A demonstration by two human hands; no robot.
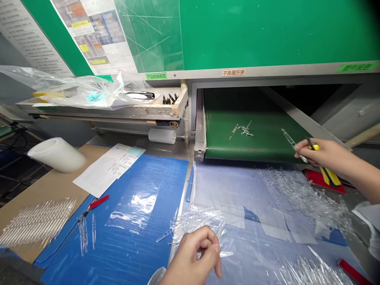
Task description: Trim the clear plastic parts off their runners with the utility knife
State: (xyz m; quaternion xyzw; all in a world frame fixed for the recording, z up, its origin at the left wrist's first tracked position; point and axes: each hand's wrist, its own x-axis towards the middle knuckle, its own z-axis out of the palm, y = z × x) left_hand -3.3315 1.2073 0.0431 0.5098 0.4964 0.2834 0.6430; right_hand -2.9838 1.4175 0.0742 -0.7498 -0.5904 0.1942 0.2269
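My right hand [323, 152] is at the right, over the near end of the green belt. Its fingertips pinch a long clear plastic piece [288, 137]. The same hand holds a yellow-and-black hand tool [330, 177], its handle showing below the palm; the tool's exact kind is partly hidden. At the bottom centre is my left hand [194, 255], fingers curled and closed. A clear pointed piece [227, 254] shows beside its fingers; I cannot tell whether they hold it. Just behind lies a heap of clear pieces [202, 221] on the plastic-covered surface.
Several clear pieces [245, 130] lie on the green conveyor belt [252, 146]. Another heap [308, 194] spreads at right. Neat rows of pieces [38, 221] lie on cardboard at left, near a red-handled tool [99, 202], papers [101, 174] and a white roll [59, 154].
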